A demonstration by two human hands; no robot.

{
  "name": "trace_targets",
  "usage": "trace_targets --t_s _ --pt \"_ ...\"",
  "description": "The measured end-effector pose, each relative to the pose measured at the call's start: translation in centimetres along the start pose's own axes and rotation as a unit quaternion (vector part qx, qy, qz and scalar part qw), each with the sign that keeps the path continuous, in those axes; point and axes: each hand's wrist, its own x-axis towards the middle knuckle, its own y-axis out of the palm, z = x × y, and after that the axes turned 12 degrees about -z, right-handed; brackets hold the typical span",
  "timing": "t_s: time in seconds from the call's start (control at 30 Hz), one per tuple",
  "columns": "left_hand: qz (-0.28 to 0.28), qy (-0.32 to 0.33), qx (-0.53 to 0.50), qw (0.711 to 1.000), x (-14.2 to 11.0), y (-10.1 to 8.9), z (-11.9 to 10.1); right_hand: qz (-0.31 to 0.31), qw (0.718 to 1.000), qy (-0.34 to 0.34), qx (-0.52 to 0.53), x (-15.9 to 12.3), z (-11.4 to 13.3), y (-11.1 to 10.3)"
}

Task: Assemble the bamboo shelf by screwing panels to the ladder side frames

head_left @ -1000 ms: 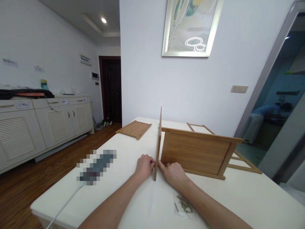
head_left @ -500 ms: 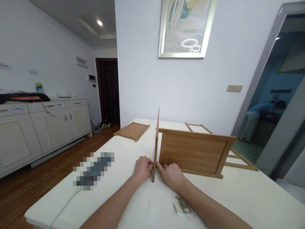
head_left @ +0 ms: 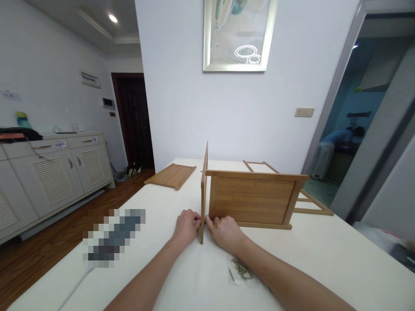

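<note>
Head cam, our only view: we've got a wooden panel [head_left: 254,198] on its long edge on the white table [head_left: 168,276], top corner apparently meeting a narrow upright [head_left: 203,198]. Our left hand [head_left: 187,226] is at the upright's left side, fingers bunched narrow; can't tell if they're pinching anything. Our right hand [head_left: 227,233] is opposite, by the panel's lower corner, one finger poking toward the upright, the rest curled; can't tell if it's gripping.

Progress? Pretty early, we'd say: one corner brought together, while a flat panel [head_left: 171,176], a far open frame [head_left: 248,166] and a near open frame [head_left: 313,211] lie loose. Plenty of screws [head_left: 240,268] left in their bag too.

No brands spotted; the drawer labels [head_left: 60,144] are too blurry to read.
</note>
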Motion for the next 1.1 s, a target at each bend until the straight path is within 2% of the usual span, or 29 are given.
trace_targets --t_s 0.1,0.3,0.67,1.1 --pt "-0.001 0.004 -0.001 1.000 0.0 0.0 0.0 -0.011 1.000 -0.001 -0.001 -0.1 0.1 0.0" --pt "-0.003 0.003 0.008 1.000 -0.1 0.0 0.0 -0.126 0.991 -0.043 -0.008 0.0 0.1 -0.6" --pt "-0.006 0.011 0.021 1.000 0.0 0.2 0.1 -0.224 0.966 -0.112 -0.060 -0.1 -0.4 0.5" --pt "-0.012 0.016 0.020 1.000 0.0 0.4 0.2 -0.245 0.961 -0.114 -0.059 -0.1 -0.4 0.8"
